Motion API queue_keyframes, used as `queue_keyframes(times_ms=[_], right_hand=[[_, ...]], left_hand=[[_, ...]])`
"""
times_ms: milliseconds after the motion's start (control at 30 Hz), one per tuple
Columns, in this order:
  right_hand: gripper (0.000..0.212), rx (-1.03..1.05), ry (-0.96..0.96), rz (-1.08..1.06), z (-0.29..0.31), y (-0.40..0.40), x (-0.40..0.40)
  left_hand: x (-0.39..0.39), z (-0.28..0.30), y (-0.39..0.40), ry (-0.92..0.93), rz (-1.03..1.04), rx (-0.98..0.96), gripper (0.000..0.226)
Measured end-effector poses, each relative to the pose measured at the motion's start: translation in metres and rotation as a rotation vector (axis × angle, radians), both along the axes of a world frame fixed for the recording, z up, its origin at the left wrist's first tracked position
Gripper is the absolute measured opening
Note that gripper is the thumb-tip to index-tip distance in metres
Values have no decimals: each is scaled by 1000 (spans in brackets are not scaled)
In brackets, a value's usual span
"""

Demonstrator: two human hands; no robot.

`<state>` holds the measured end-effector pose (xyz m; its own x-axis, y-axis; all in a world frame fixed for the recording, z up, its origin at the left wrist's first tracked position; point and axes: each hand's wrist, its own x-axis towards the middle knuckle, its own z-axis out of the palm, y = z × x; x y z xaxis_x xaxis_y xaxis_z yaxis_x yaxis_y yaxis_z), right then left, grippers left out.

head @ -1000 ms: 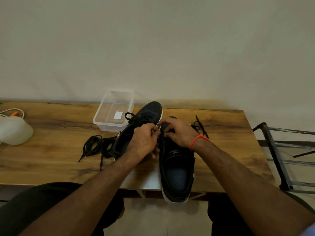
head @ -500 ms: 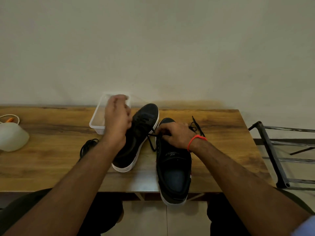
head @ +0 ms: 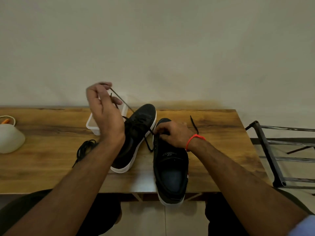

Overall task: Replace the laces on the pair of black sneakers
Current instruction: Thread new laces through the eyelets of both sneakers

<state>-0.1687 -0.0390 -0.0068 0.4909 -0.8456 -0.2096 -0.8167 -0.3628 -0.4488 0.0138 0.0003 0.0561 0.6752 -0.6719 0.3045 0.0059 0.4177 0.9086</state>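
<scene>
Fingers of the right hand (head: 172, 133) curl down onto the front of the near sneaker (head: 170, 167), pinching at its eyelet rows where a black lace (head: 148, 142) loops out to the left of the fingertips. That sneaker lies with its heel hanging over the near edge of the wooden table (head: 221, 150), toe pointing away. A red band (head: 194, 138) circles the right wrist. A free lace end (head: 194, 124) lies on the wood just beyond that hand. Left of it stands the second sneaker (head: 138, 133), angled toward the far right. A bundle of loose laces (head: 85, 148) lies left of the second sneaker. Raised above the table, the left hand (head: 102, 108) pinches a taut lace strand (head: 121, 101) between thumb and fingertips; the strand runs down toward the second sneaker's toe. Behind that hand sits a clear plastic box (head: 92, 123). At the far left edge rests a white bowl-shaped object (head: 10, 138).
</scene>
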Motion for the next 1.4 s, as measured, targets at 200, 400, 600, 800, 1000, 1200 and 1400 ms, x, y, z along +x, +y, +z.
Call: queue_keyframes(times_ms=[200,400,600,800,1000,1200,1400], right_hand=[[27,3,-22,6,-3,-2,1],[26,26,-62,19,-9,-3,1],[29,4,-14,43,-9,-7,-1],[26,-75,75,-39,6,-18,-23],[18,-107,206,-222,27,-28,-50],[14,-63,2,-477,43,-40,-95],[24,-50,-306,-715,62,-45,-130]], left_hand=[[-7,-37,1,-479,-480,618,37],[-32,-70,18,-1259,-501,1010,56],[-22,-51,10,-1054,-435,861,31],[-1,-27,5,-1026,-145,747,28],[2,-25,5,-1101,-71,779,26],[10,-23,4,-1207,-5,802,31],[8,-27,3,-1206,-55,796,33]])
